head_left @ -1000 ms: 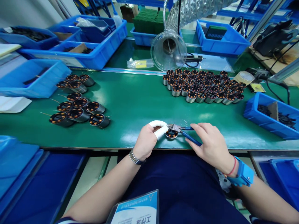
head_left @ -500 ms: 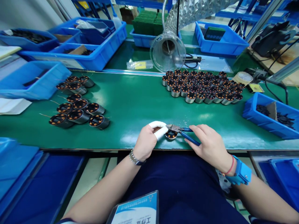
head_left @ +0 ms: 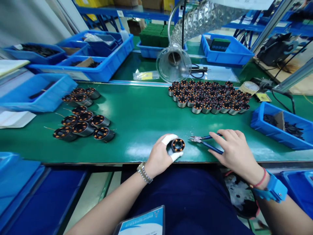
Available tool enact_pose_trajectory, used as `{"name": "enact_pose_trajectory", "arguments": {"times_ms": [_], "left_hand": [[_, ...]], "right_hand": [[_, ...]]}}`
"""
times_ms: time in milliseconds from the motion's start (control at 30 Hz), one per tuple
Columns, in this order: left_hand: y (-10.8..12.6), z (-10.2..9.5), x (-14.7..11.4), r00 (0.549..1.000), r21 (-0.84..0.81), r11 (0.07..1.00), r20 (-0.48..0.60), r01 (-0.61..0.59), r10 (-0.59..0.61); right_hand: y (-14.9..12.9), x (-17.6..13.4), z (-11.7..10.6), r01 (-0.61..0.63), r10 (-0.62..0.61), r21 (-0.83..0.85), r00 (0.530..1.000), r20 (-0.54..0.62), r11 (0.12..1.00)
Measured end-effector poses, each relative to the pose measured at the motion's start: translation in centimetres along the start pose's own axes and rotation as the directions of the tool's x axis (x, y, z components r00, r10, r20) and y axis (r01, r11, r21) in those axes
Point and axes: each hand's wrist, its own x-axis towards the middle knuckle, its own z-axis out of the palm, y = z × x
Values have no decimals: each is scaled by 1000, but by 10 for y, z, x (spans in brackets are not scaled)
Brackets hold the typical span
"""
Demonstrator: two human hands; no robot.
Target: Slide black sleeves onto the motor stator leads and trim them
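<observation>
My left hand [head_left: 161, 153], with white covers on thumb and finger, is closed around a motor stator [head_left: 178, 145] at the table's front edge. The stator is a short metal cylinder with copper windings showing in its open top. To its right, my right hand [head_left: 232, 150] grips a pair of blue-handled cutting pliers [head_left: 205, 141]. The pliers' jaws lie near the tabletop, apart from the stator, beside tiny bright clippings [head_left: 189, 133].
Rows of stators [head_left: 206, 96] stand at the back right, and a looser group [head_left: 83, 127] with wire ends stands left. A blue bin [head_left: 281, 130] of black parts sits right. A clear funnel hood [head_left: 161, 67] hangs behind.
The pliers have moved right, away from the stator, and their jaws now point at the clippings. My left hand has shifted from a pinch at the jaws to a grip around the stator.
</observation>
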Motion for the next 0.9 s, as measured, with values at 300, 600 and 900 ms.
{"name": "enact_pose_trajectory", "arguments": {"times_ms": [300,600,900], "left_hand": [[-3,-17,9,778,457,753,-185,-473,600],[0,-16,18,822,361,806,-153,-470,548],[-52,-15,100,871,-280,843,-47,458,-489]], "right_hand": [[20,-14,11,-37,40,44,997,-73,998],[66,-27,52,-191,198,69,972,-124,979],[77,-22,79,-287,304,117,937,-171,951]]}}
